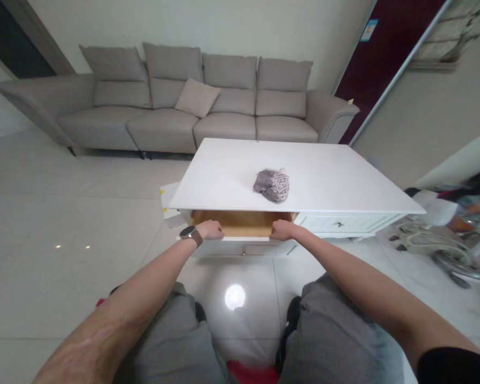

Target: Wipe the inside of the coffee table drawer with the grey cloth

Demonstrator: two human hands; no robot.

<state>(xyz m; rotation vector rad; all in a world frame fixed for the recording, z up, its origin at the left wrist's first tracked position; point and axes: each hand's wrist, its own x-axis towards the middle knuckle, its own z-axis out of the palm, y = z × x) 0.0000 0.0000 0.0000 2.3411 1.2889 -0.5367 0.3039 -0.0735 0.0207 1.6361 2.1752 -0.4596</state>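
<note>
A white coffee table (328, 176) stands in front of me with its left drawer (242, 224) pulled partly out, showing a bare wooden inside. My left hand (210, 230), with a watch on the wrist, is closed over the top edge of the drawer front near its left end. My right hand (282, 230) grips the same edge near its right end. A crumpled grey patterned cloth (272, 184) lies on the tabletop just behind the drawer, touched by neither hand.
A second drawer (342, 222) on the right is closed. A grey sofa (192, 101) with a beige cushion (197, 97) stands beyond the table. Cables and clutter (444, 234) lie on the floor at right. My knees are at the bottom.
</note>
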